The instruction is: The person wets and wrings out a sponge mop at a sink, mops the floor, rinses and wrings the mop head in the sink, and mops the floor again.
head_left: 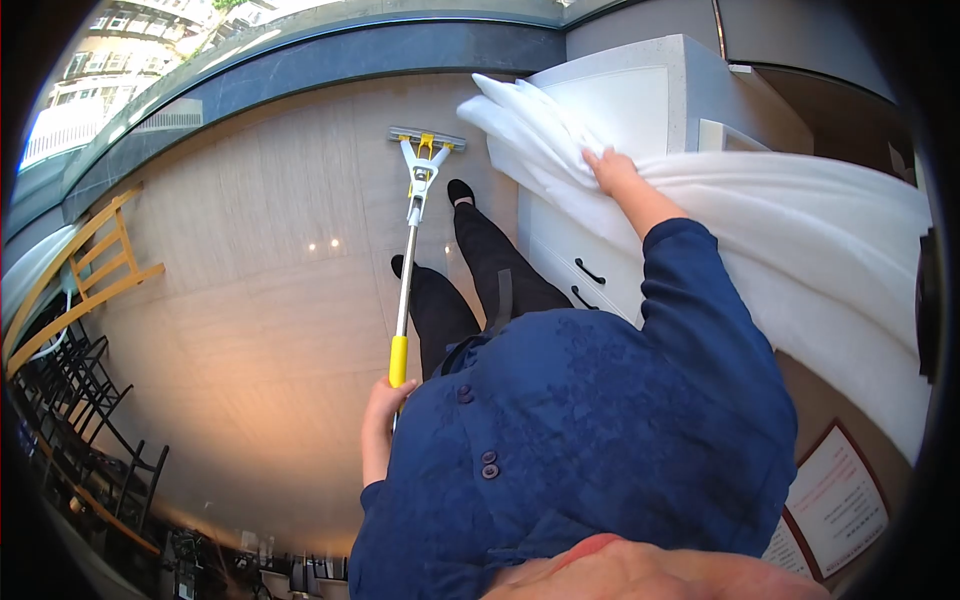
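My left hand (380,408) is wrapped round the yellow grip of a mop (412,250), low in the view beside my blue top. The mop's silver pole runs up to a flat head (427,138) with yellow clips, which rests on the floor ahead of my feet. On the right, my right hand (612,170) holds a gathered part of a long white curtain (780,215). The cloth spreads from the white cabinet across to the far right edge, and its free end hangs just left of my hand.
A white cabinet (620,105) with black handles stands beside my legs. Ahead is a dark window ledge (330,62). A wooden frame (105,262) and black metal chairs (100,400) are at the left. Framed papers (838,500) show at the lower right.
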`<state>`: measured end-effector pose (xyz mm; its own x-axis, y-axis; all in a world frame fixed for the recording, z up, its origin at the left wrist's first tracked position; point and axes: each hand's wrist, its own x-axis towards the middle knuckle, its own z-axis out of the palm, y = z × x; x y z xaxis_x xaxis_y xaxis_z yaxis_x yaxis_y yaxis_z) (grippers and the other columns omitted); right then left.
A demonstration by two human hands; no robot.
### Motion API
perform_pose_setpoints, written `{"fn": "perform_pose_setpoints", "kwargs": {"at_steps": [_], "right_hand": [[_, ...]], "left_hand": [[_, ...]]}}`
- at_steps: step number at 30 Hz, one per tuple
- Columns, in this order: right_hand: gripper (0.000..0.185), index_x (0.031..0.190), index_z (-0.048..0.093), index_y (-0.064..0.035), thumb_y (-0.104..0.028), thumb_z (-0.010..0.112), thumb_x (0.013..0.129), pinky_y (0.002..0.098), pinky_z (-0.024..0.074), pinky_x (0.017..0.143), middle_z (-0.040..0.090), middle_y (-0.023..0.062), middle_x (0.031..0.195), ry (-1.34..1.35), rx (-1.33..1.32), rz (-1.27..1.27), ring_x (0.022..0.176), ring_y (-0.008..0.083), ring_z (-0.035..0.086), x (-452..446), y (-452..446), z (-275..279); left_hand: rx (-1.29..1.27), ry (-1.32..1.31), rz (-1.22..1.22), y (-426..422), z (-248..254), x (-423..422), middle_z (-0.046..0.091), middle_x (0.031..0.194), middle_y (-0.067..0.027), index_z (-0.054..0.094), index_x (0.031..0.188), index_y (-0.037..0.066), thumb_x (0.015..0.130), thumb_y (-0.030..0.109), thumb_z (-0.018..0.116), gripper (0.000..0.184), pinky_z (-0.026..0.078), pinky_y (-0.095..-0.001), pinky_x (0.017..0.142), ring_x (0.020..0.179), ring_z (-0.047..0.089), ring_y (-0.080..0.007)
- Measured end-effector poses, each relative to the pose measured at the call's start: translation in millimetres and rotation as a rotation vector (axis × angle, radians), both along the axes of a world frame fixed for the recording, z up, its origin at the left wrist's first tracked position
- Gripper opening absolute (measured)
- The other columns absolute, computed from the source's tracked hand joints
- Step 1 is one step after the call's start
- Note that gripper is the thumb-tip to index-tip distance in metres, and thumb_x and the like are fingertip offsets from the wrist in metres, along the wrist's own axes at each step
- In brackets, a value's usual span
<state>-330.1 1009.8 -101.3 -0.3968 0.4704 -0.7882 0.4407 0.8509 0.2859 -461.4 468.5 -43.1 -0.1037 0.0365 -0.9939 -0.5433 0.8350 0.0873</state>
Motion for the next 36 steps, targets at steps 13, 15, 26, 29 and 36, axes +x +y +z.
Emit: {"fn": "perform_pose_setpoints", "kwargs": {"at_steps": [13,15,26,29,36], "right_hand": [[0.028,0.083,0.060,-0.0085,-0.007,0.056,0.055,0.0322,0.0454,0.067,0.058,0.0106,0.085,-0.261,-0.374,0.137,0.081,0.0242,0.055,-25.3,-109.5,17.3],[0.027,0.082,0.061,-0.0043,-0.007,0.060,0.055,0.0315,0.0447,0.069,0.058,0.0124,0.088,-0.275,-0.352,0.138,0.082,0.0243,0.056,-40.0,-134.5,26.9],[0.060,0.094,0.056,-0.0001,-0.043,0.063,0.053,0.0332,0.0415,0.075,0.054,0.0173,0.096,-0.225,-0.479,-0.278,0.088,0.0265,0.052,-5.7,-176.0,29.5],[0.070,0.096,0.054,0.0015,-0.058,0.051,0.059,0.0342,0.0390,0.078,0.052,0.0203,0.098,0.025,-0.465,-0.585,0.091,0.0290,0.050,9.7,-182.3,2.6],[0.076,0.106,0.046,0.0039,-0.062,0.039,0.068,0.0363,0.0338,0.082,0.048,0.0209,0.104,0.065,-0.589,-1.036,0.097,0.0305,0.046,-7.4,-246.6,9.4]], "left_hand": [[0.127,-0.013,-0.232,-20.9,-19.1,-28.0,0.051,0.054,-0.0077,0.049,0.075,-0.003,0.063,0.011,0.061,0.022,0.040,-0.0281,0.039,0.043,0.050,-0.0148],[0.140,-0.049,-0.218,-33.9,-28.8,-34.3,0.049,0.051,-0.0063,0.048,0.075,-0.002,0.064,0.010,0.061,0.021,0.039,-0.0278,0.035,0.038,0.048,-0.0141],[0.132,0.183,-0.551,-28.8,33.8,-74.7,0.054,0.064,-0.0183,0.045,0.084,-0.006,0.061,0.007,0.054,0.028,0.045,-0.0334,0.043,0.045,0.055,-0.0240],[0.149,0.292,-0.834,-25.4,52.3,-111.4,0.055,0.069,-0.0221,0.045,0.084,-0.004,0.061,0.007,0.052,0.026,0.046,-0.0367,0.054,0.059,0.057,-0.0299],[0.152,0.246,-1.186,15.9,84.4,-212.2,0.056,0.065,-0.0172,0.047,0.082,-0.001,0.061,0.008,0.051,0.023,0.046,-0.0331,0.053,0.053,0.057,-0.0245]]}}
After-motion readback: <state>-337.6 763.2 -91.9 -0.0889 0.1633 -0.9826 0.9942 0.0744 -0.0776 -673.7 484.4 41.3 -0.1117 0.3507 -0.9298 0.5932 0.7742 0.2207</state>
